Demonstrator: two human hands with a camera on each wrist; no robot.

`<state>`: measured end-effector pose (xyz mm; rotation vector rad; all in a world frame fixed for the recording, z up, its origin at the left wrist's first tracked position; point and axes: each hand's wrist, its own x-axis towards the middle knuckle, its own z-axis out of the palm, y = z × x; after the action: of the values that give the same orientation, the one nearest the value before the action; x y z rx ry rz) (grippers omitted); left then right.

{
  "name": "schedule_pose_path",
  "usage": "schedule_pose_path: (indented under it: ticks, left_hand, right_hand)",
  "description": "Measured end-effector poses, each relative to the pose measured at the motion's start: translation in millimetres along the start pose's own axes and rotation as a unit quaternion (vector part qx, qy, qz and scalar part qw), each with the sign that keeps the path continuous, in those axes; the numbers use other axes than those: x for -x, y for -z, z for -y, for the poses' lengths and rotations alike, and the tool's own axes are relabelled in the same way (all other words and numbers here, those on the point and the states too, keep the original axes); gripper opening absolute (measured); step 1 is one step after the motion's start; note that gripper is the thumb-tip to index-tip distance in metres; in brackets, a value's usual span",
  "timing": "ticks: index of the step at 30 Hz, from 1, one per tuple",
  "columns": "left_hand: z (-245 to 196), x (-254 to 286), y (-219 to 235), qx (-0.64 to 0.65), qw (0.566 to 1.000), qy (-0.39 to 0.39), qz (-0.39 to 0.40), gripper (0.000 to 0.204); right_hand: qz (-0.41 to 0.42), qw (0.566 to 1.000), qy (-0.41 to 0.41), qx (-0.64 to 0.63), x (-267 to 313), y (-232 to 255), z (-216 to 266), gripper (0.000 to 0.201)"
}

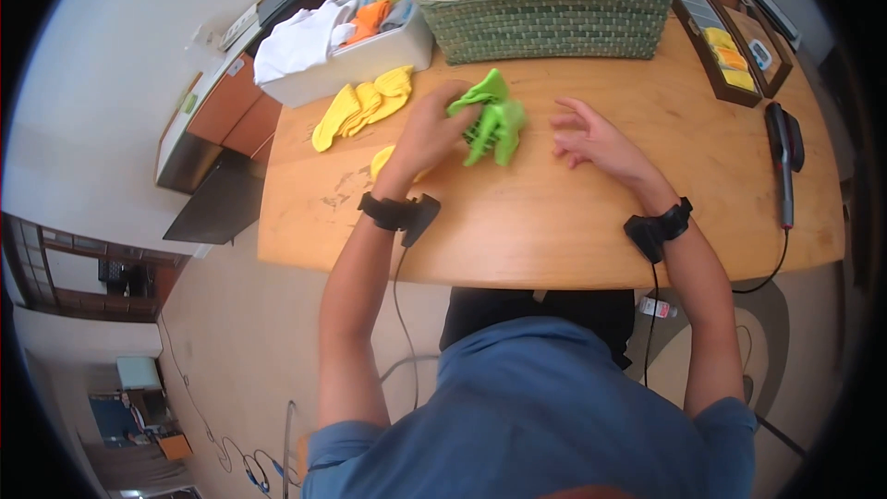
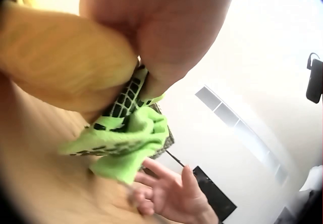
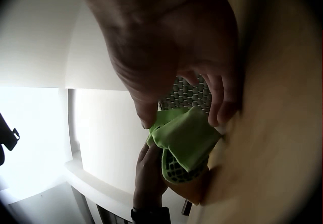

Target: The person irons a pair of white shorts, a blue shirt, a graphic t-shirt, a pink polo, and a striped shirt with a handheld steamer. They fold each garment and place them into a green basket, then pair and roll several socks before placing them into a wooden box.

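Observation:
A bright green cloth item with a black grid pattern (image 1: 499, 125) hangs from the left hand (image 1: 432, 134), pinched between thumb and fingers above the table. In the left wrist view the green cloth (image 2: 133, 143) droops in folds below the grip. The right hand (image 1: 596, 140) is held to the right of it, fingers loosely bent and apart, touching nothing. The right wrist view has the green cloth (image 3: 186, 135) beyond the right hand's (image 3: 176, 57) fingertips. Yellow socks (image 1: 362, 103) lie left of the left hand, and another yellow piece (image 1: 381, 162) is partly hidden under the left forearm.
A white bin (image 1: 346, 74) of clothes and a green woven basket (image 1: 545, 23) of folded items stand at the table's back. On the right are an open brown box (image 1: 716, 51) with yellow items and a black corded brush-like tool (image 1: 783, 152). The table's front edge is near the torso.

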<state>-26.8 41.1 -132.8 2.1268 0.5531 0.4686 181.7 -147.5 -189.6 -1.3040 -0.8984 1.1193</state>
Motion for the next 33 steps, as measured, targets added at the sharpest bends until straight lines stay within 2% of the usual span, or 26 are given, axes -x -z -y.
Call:
schedule_pose_path:
  ticks: [4,5,8,11,13,16,19,20,22,25,26,29,32,33]
  left_hand:
    - [-21,-19,-44,0.085,0.995,-0.017,0.051,0.03]
    - [-20,-25,-48,0.068,0.996,-0.039,0.046,0.03]
    - [-20,-38,-53,0.161,0.986,-0.028,0.003,0.029]
    - [-23,-42,-53,0.178,0.982,-0.023,-0.052,0.025]
    - [-25,-44,-55,0.188,0.978,-0.022,-0.092,0.024]
    - [-22,-45,-65,0.155,0.973,-0.093,-0.145,0.017]
    - [-7,-54,-68,-0.035,0.95,-0.257,-0.175,0.014]
    - [-8,-53,-71,0.017,0.964,-0.217,-0.152,0.014]
    - [-11,-49,-75,0.119,0.978,-0.136,-0.105,0.014]
    - [-6,-51,-74,0.102,0.983,-0.105,-0.107,0.013]
    - [-6,-51,-76,0.134,0.978,-0.107,-0.117,0.013]
    - [-2,-49,-79,0.201,0.963,-0.108,-0.147,0.013]
    - [3,-49,-80,0.221,0.956,-0.101,-0.162,0.016]
    - [4,-47,-80,0.237,0.954,-0.09,-0.16,0.017]
  right_hand:
    - [0.043,0.999,0.011,0.027,-4,8,-5,0.055]
    - [0.059,0.998,0.016,0.022,-6,12,-7,0.055]
    - [0.031,0.999,0.027,0.019,-9,23,-2,0.052]
    - [-0.007,0.999,0.043,0.025,-4,25,7,0.046]
    - [0.005,0.998,0.056,0.017,-4,27,1,0.044]
    - [0.036,0.998,0.052,0.0,-3,32,7,0.043]
    - [0.034,0.998,0.051,0.007,-4,37,11,0.042]
    - [0.027,0.998,0.053,0.014,-4,38,11,0.042]
    - [-0.025,0.987,0.094,0.13,-5,38,3,0.041]
    - [-0.13,0.945,0.107,0.281,-3,45,4,0.041]
    - [-0.168,0.924,0.103,0.327,0,49,8,0.042]
    - [-0.181,0.884,-0.016,0.43,10,56,25,0.046]
    - [-0.067,0.934,-0.187,0.296,11,46,42,0.04]
    - [-0.049,0.938,-0.166,0.299,12,45,40,0.038]
